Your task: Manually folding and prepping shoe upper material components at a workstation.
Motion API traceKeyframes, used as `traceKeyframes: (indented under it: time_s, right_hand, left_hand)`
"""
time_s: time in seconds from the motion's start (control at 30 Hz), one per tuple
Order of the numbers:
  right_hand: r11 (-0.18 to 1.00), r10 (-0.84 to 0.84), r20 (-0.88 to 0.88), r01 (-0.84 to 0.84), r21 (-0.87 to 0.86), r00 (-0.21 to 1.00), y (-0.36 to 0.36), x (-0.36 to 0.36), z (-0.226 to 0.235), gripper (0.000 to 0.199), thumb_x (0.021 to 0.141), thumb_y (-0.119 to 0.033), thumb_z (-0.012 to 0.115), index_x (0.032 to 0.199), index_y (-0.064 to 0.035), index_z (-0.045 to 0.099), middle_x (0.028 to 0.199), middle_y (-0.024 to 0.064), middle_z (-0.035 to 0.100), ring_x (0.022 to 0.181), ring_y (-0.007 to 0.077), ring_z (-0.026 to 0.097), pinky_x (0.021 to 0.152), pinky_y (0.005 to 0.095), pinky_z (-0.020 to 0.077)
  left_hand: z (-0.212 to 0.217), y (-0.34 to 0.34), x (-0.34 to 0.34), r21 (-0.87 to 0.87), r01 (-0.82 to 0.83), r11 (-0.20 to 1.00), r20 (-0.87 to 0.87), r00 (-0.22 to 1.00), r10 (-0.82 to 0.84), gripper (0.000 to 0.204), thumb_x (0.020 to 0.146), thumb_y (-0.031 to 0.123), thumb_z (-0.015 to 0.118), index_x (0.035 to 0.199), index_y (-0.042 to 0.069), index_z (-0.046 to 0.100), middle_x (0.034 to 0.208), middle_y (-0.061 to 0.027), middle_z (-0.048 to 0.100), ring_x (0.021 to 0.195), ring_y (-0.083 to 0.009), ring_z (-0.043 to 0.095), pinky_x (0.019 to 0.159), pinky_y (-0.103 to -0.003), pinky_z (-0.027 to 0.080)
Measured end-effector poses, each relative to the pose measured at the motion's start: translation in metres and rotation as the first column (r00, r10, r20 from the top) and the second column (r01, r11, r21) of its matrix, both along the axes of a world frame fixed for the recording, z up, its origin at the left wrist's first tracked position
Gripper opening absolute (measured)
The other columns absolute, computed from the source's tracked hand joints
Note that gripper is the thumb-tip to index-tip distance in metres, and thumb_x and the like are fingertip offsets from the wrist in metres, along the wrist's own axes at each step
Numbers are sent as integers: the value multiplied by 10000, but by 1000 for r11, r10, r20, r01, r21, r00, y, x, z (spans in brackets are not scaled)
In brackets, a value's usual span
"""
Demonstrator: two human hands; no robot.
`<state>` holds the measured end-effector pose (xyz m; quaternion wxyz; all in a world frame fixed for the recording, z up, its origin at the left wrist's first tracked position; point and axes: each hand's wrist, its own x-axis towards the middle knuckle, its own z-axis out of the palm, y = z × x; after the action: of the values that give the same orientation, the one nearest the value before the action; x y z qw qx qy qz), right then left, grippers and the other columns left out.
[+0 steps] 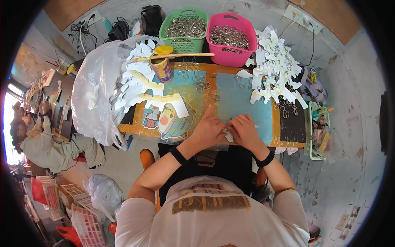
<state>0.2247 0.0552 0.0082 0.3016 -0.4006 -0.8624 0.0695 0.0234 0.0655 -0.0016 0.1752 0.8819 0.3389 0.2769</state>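
Observation:
At the front edge of the work table, my left hand (208, 129) and my right hand (245, 128) meet over a small white piece (229, 136). Both pinch it between thumb and fingers, and the fingers hide most of it. Loose wire rings (201, 84) lie on the table beyond my hands, with one single ring (216, 97) closest to them. To the left, white strips smeared with yellowish glue (175, 101) overlap in a pile. At the right, a heap of white pieces (275, 66) appears to have metal rings attached.
A green basket (165, 35) and a pink basket (252, 43) full of metal rings stand at the back. A stick (185, 54) lies across a glue tub (163, 73). A plastic bag (92, 99) bulges at the left; a green-rimmed basket (310, 144) is at the right. Another person (53, 144) sits far left.

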Motion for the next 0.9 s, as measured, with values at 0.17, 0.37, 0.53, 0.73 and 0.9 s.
traceKeyframes:
  time_s: [0.17, 0.37, 0.53, 0.73, 0.9]
  right_hand:
    - [992, 73, -12, -74, -98, 997, 1, 8, 15, 140, 776, -92, 698, 873, -92, 597, 813, 33, 588, 825, 233, 563, 788, 369, 401]
    - [994, 105, 89, -102, -36, 990, 2, 13, 3, 213, 723, -57, 717, 912, -92, 626, 844, 27, 593, 874, 232, 567, 826, 381, 399]
    - [994, 107, 214, -109, 0, 971, -2, 22, -1, 190, 761, -62, 673, 935, -130, 636, 875, -18, 606, 944, 174, 567, 910, 422, 379]
    - [982, 178, 319, -189, 3, 931, -12, 28, 15, 213, 748, -121, 694, 957, -141, 658, 996, -47, 653, 1024, 158, 548, 1015, 496, 336]
    - [960, 151, 25, -141, -241, 988, -1, 39, 1, 169, 803, -165, 696, 967, -130, 672, 1059, -6, 646, 986, 224, 577, 1002, 469, 381]
  left_hand:
    - [-6, 2, 3, 148, 14, 989, -40, 999, -8, 84, 760, 86, 681, 840, 85, 656, 733, -56, 578, 808, -247, 618, 1151, -540, 261]
    - [-2, -1, 1, 235, 35, 971, -98, 995, -12, 64, 766, 68, 628, 829, 64, 637, 747, -64, 573, 814, -239, 618, 1143, -551, 276]
    - [1, -14, -2, 297, 112, 948, -170, 983, -63, 104, 772, 61, 588, 874, 53, 609, 806, -68, 582, 964, -237, 619, 1139, -549, 285]
    - [2, -34, -3, 321, 94, 943, -263, 965, -7, 278, 765, 161, 635, 1002, 17, 620, 958, -110, 597, 1140, -283, 552, 1111, -540, 309]
    - [-2, -45, -1, 289, -16, 957, -187, 980, 73, 348, 758, 201, 660, 1043, 3, 629, 1052, -118, 582, 1183, -279, 517, 1094, -622, 246]
